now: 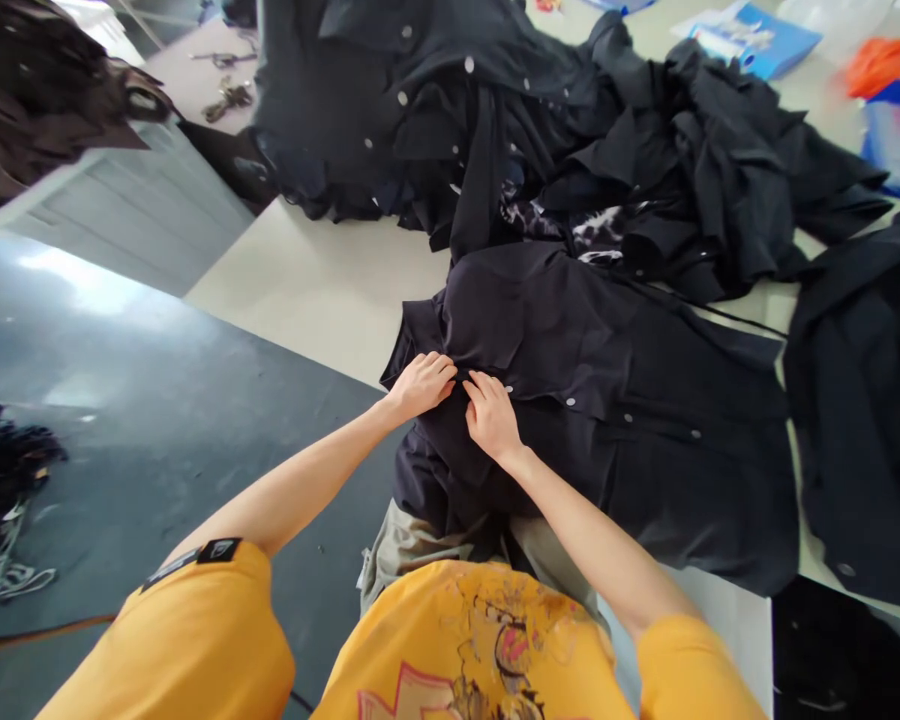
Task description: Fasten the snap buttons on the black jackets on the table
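Observation:
A black shirt (690, 480) with pale round buttons down its front lies on the table, its collar end to the left. My left hand (424, 384) is closed on the front edge just below the collar. Beside it, my right hand (492, 412) pinches the same edge, fingertips close to those of the left. One button (571, 402) shows to the right of my right hand, with others further along the front. Whatever lies right under my fingertips is hidden. Part of the shirt hangs over the table's near edge onto my lap.
A heap of black garments (435, 110) covers the back of the table (330, 260). Another black garment (855, 420) lies at the right. A grey bin (142, 190) with dark clothes stands at the back left. Blue packets (769, 45) and an orange bag (889, 68) lie at the far right.

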`<state>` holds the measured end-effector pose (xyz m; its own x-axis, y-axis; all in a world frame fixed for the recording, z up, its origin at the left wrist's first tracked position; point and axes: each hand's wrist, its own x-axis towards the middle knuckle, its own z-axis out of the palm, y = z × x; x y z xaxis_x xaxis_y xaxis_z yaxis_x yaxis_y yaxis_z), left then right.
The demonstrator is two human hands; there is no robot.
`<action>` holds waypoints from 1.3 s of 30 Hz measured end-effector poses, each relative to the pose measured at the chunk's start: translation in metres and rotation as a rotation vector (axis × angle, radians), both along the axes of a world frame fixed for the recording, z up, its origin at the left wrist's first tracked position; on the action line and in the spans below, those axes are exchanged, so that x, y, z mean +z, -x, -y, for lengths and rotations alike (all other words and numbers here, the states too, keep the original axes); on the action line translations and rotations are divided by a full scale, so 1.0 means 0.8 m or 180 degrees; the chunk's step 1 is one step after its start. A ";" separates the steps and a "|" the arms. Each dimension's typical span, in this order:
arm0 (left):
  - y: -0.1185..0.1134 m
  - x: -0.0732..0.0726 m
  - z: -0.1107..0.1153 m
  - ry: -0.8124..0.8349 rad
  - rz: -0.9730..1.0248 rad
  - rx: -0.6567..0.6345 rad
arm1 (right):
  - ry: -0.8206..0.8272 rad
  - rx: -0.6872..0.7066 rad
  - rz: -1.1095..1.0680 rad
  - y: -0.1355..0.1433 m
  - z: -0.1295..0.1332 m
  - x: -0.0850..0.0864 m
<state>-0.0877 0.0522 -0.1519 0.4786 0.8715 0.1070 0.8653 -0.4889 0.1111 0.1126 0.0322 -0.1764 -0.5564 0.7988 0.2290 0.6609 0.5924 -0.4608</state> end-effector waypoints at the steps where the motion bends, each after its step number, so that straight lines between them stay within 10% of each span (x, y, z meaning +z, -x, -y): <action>1: 0.001 -0.002 -0.005 -0.0071 -0.0010 -0.0035 | 0.0008 0.0036 -0.0046 -0.007 -0.001 -0.001; 9: 0.013 -0.001 -0.019 -0.0225 0.0276 0.0134 | 0.0039 -0.0031 -0.0143 -0.071 -0.011 0.019; 20: 0.046 0.006 0.004 -0.0490 0.0240 0.0568 | -0.0308 -0.1488 0.1292 -0.385 0.030 0.000; 29: 0.034 0.020 0.023 0.0078 0.0433 0.1062 | -0.0465 -0.1799 0.1118 -0.402 0.053 -0.017; 36: 0.066 0.046 0.032 0.1048 0.1330 0.3637 | -0.0589 -0.2174 0.1370 -0.444 0.059 -0.014; 39: 0.059 0.047 0.043 0.2187 0.2549 0.3647 | -0.0682 -0.2473 0.1324 -0.463 0.059 -0.023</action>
